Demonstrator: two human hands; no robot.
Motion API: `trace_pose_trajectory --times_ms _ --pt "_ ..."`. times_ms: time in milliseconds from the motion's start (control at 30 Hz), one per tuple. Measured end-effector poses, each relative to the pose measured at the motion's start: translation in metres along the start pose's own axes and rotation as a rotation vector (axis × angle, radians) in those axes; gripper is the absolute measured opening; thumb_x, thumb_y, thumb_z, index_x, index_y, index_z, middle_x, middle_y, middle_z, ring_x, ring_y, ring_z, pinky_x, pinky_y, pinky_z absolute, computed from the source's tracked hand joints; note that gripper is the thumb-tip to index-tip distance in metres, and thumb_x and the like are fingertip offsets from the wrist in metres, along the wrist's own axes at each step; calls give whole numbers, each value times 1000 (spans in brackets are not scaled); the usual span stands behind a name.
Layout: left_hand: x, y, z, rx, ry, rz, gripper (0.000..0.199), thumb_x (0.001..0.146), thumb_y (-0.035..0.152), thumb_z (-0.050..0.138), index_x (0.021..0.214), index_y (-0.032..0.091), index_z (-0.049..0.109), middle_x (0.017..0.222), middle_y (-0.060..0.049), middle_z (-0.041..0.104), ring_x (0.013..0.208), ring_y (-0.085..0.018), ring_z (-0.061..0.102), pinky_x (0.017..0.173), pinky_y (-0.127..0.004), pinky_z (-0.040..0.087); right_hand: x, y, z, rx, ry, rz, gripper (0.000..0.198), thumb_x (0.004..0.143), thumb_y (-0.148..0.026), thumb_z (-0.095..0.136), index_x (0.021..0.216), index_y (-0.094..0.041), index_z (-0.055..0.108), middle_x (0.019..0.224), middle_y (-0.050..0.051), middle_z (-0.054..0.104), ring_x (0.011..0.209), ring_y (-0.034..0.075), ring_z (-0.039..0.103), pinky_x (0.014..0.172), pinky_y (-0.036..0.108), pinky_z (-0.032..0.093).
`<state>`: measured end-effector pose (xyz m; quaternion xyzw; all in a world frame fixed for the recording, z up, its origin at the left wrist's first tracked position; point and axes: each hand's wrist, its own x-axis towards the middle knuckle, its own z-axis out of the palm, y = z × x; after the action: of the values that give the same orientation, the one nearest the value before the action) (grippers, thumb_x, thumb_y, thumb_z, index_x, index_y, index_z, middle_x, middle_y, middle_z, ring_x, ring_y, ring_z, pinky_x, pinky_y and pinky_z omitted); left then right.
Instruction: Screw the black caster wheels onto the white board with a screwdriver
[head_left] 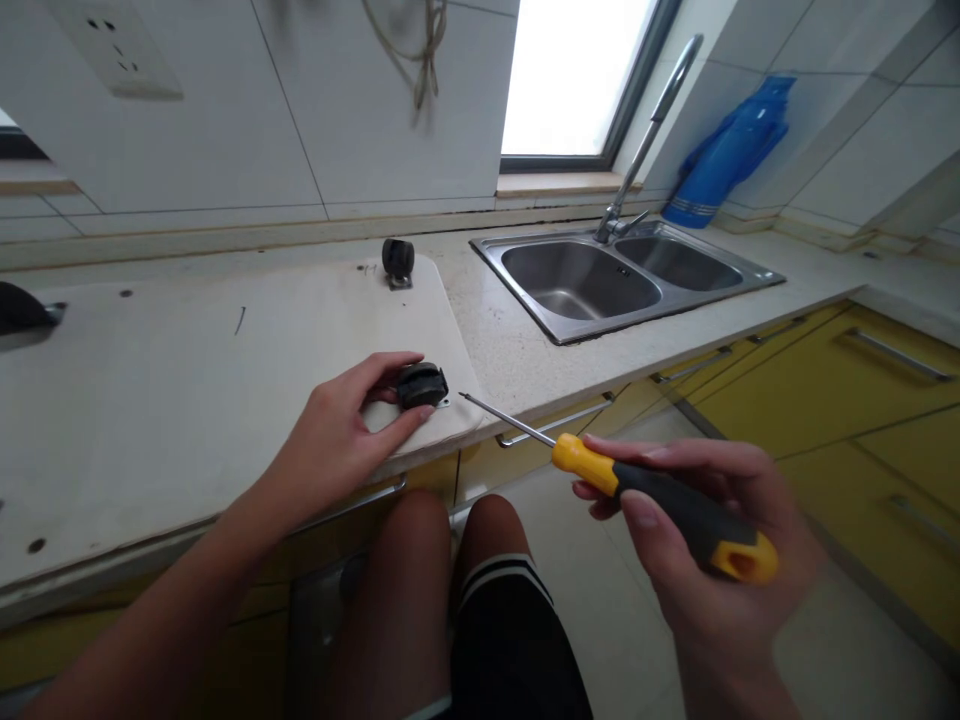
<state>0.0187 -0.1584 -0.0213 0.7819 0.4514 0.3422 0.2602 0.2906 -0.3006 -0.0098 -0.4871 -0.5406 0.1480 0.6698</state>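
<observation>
My left hand (352, 410) is closed around a black caster wheel (421, 386) near the front right corner of a white board (187, 390). A bit of the caster's metal plate shows at its right edge. In my right hand (697, 520) is a screwdriver (667, 505) with a yellow and black handle. Its thin metal shaft points left, and the tip is just right of the caster, apart from it. A second caster (398, 260) stands on its plate at the board's back right corner.
The board lies on a pale countertop (502, 290). To the right is a double steel sink (555, 325) with a tall faucet (652, 130). A blue thermos-like container (727, 155) leans in the corner. Yellow drawers with metal handles (900, 355) line the counter. Another black object (22, 308) sits at far left.
</observation>
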Motion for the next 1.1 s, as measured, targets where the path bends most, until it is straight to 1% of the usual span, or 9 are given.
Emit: trace_pose_trajectory --times_ms 100,200,333,533,733,800,933,1000,1100 --pt "-1 -2 1 -13 36 5 48 97 54 82 137 31 74 130 -8 82 109 -31 79 103 -49 65 6 2 4 -48 -14 -6 24 90 -21 86 109 -24 72 106 7 86 88 25 87 63 31 74" --pt "-1 -3 2 9 55 8 47 96 54 83 137 32 75 129 -7 82 108 -32 79 102 -48 66 10 3 9 -78 -14 -15 21 90 -23 86 105 -24 72 107 7 86 85 24 86 64 32 74" --pt "-1 -3 2 11 46 4 48 95 55 83 137 32 75 128 -6 82 104 -31 79 99 -49 67 12 3 15 -102 -8 -13 20 90 -25 87 103 -25 73 105 6 86 84 24 85 65 33 72" --pt "0 -1 3 0 56 5 45 95 53 84 133 30 76 126 -7 82 103 -30 78 100 -49 66 13 -3 17 -139 9 2 20 88 -26 87 101 -26 72 101 5 86 84 24 85 62 35 70" --pt "0 3 4 10 63 26 42 95 51 83 131 29 76 123 -6 82 99 -27 77 98 -47 67 16 -6 22 -164 -5 -28 20 89 -30 88 99 -26 71 99 5 85 82 24 84 58 35 68" --pt "0 4 4 10 67 25 41 95 51 83 130 29 76 122 -6 82 97 -27 77 96 -46 67 19 -8 21 -177 -36 -44 21 89 -30 88 100 -26 70 99 6 85 82 24 84 60 35 70" --pt "0 5 4 11 76 10 42 94 50 84 129 29 76 119 -6 81 96 -28 77 96 -46 68 30 -15 13 -220 -185 -75 27 85 -27 92 103 -26 72 103 6 86 85 26 85 66 37 73" --pt "0 5 5 15 83 5 43 93 52 85 128 29 76 118 -6 81 95 -27 76 95 -45 68 41 -21 12 -263 -240 -89 29 84 -28 93 103 -27 72 100 5 86 86 26 85 65 36 72" --pt "0 4 6 29 88 -2 44 92 53 85 127 28 75 116 -6 81 93 -27 75 93 -44 67 66 -33 16 -373 -292 -147 28 84 -34 94 98 -28 70 92 1 81 81 22 81 63 34 68"
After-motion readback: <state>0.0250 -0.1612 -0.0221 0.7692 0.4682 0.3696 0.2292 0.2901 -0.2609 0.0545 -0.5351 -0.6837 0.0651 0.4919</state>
